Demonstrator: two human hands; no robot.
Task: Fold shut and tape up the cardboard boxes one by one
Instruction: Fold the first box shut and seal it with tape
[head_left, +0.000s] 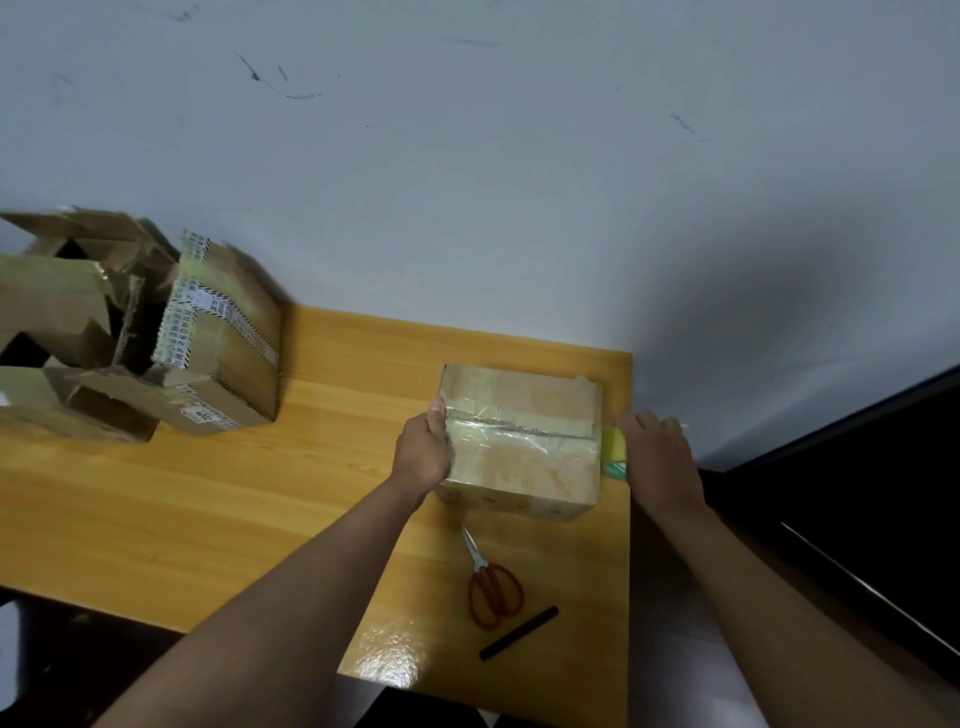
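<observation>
Left hand (423, 449) presses the tape end onto the left edge of the cardboard box (521, 457), thumb on the seam. Right hand (660, 457) grips the tape roll (614, 449) just past the box's right edge, strip stretched across the closed flaps. Box sits at the right end of the wooden table (208, 493). Judging by looks: light, stiff walls, glossy old tape makes the top slippery; hold by the side edges. Red scissors (493, 587) lie near, open boxes (130, 332) far left.

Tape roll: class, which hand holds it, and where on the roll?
The right hand grips the tape roll from its far side, off the box's right edge. The left hand presses the tape end down.
</observation>
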